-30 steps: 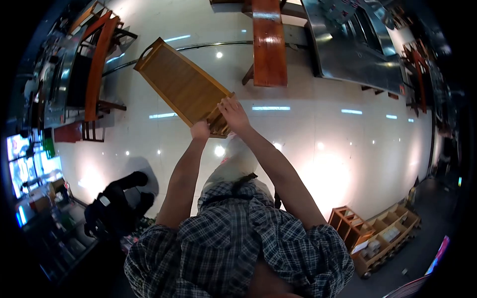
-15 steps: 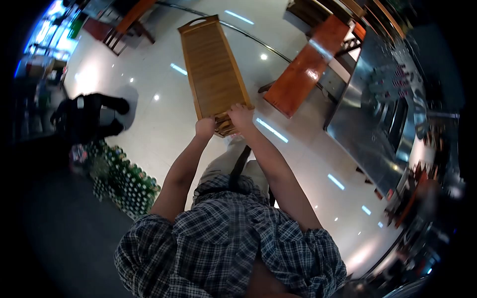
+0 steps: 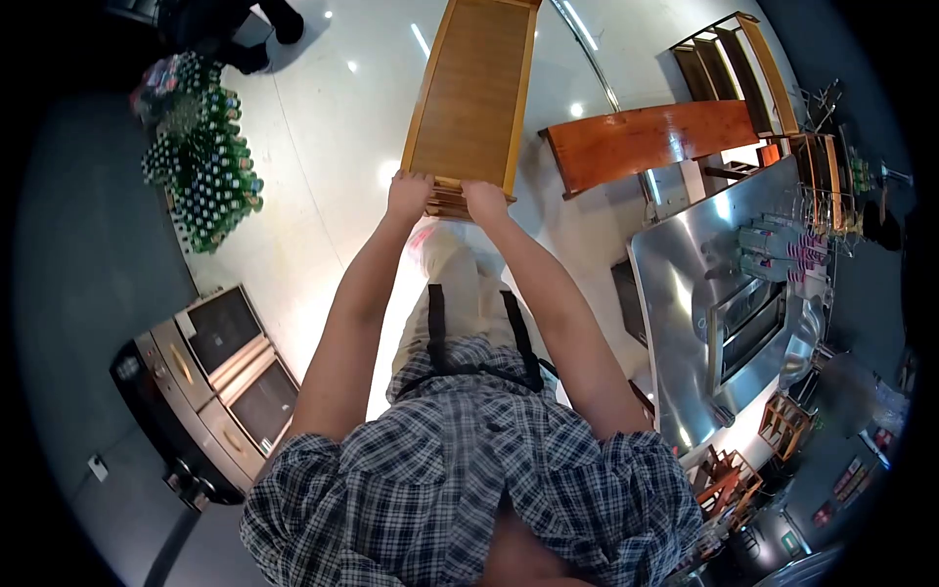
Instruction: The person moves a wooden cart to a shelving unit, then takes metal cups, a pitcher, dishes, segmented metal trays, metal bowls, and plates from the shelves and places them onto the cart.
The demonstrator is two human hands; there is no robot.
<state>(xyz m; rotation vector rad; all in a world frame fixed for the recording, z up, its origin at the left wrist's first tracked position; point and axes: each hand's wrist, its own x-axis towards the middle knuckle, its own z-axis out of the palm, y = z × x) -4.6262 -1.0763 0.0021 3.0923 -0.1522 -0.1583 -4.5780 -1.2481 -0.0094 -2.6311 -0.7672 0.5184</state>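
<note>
A long wooden serving cart [image 3: 468,98] with a brown top and a raised lighter rim stretches away in front of me. Its far end runs out of the top of the view. My left hand [image 3: 411,193] is closed round the left part of its near end. The right part of that same end is gripped by my right hand [image 3: 483,200]. Both arms reach straight forward, and some wooden edges of the cart show between and below the hands. My fingertips are partly hidden.
On the right are an orange-brown wooden bench [image 3: 646,142] and a steel counter [image 3: 685,293] with several bottles [image 3: 773,249]. Many green bottles [image 3: 210,166] stand on the floor at left, near a steel cabinet [image 3: 225,382]. Another person's dark-clothed legs [image 3: 264,34] appear at upper left.
My view has swung round: the green bottles have shifted up and left, and the steel cabinet has come into sight. The cart has moved along with my hands, which still grip its near end.
</note>
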